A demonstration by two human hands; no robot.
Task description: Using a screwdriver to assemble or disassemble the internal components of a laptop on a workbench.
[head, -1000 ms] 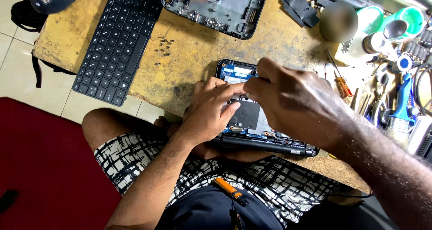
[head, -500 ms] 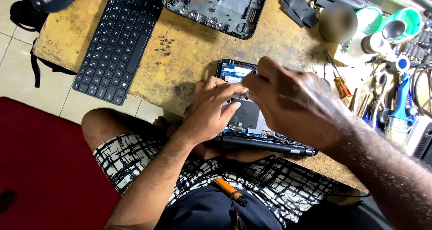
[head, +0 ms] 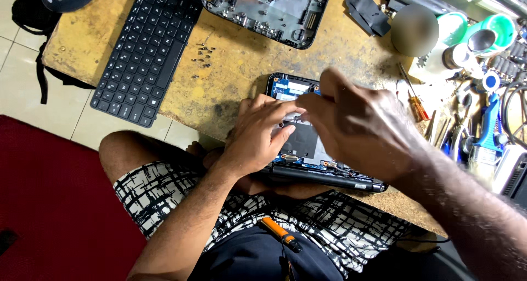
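Opened laptop base (head: 299, 143), circuit board bared, lies at centre frame on the worn table edge (head: 230, 88), mostly hidden under the left hand (head: 258, 135) pressing flat and the blurred right hand (head: 357, 130) pinching something unseen, with loose screws (head: 202, 56), a detached keyboard (head: 145, 50) and an empty casing (head: 274, 9) beyond.

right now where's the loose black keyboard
In the head view the black keyboard lies at the upper left of the wooden workbench, left of a scatter of small screws and well clear of both hands, which work on the opened laptop.
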